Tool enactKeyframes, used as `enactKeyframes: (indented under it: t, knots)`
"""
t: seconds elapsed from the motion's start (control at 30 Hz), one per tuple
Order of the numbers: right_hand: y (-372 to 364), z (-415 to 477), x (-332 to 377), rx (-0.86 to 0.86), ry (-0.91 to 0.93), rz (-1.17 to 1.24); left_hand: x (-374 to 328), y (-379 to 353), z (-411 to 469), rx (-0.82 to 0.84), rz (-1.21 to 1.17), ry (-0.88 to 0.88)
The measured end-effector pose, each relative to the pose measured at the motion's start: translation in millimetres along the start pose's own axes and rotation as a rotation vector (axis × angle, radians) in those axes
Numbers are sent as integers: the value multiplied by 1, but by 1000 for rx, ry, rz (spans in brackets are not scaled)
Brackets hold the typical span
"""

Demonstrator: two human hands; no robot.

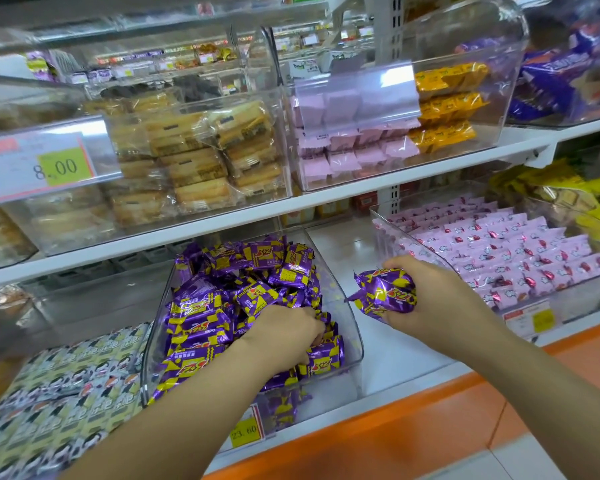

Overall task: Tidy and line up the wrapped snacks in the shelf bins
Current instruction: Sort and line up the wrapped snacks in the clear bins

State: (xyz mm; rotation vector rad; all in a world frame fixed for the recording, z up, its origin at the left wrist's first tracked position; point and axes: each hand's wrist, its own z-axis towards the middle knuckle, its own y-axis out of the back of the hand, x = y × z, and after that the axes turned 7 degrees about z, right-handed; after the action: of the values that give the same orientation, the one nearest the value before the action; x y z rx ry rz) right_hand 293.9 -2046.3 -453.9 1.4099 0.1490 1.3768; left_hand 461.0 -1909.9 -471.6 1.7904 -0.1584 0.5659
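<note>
A clear plastic bin [355, 344] on the lower shelf holds a jumbled heap of purple-and-yellow wrapped snacks [219, 299]. My left hand [288, 332] reaches down into the heap, its fingers curled among the packets near the bin's right wall. To the right of the bin, above the bare shelf gap, my right hand [430, 299] grips a bunch of the same purple snacks [385, 294], held outside the bin.
Right of the gap stands a bin of pink wrapped snacks [499, 244] in neat rows. Left is a bin of patterned green packets [66, 386]. The upper shelf carries bins of bread snacks [194, 157] and pink and orange packets [361, 147]. An orange shelf edge [395, 434] runs along the front.
</note>
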Motion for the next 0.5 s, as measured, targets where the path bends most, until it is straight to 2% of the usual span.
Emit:
enactKeyframes:
  t: [0.07,0.13,0.3,0.4,0.5]
  knots:
    - [0,-1,1,-10,-2,-14,2,1,2,8,-40,-8]
    - [2,-1,4,-35,11,-16,6,6,-3,-20,-229,3]
    - [6,-5,15,-115,102,9,22,38,-28,-287,-757,110]
    - [3,-9,25,-120,205,45,21,53,-42,-439,-886,24]
    - [-4,-15,41,-54,272,79,15,61,-49,-472,-827,-34]
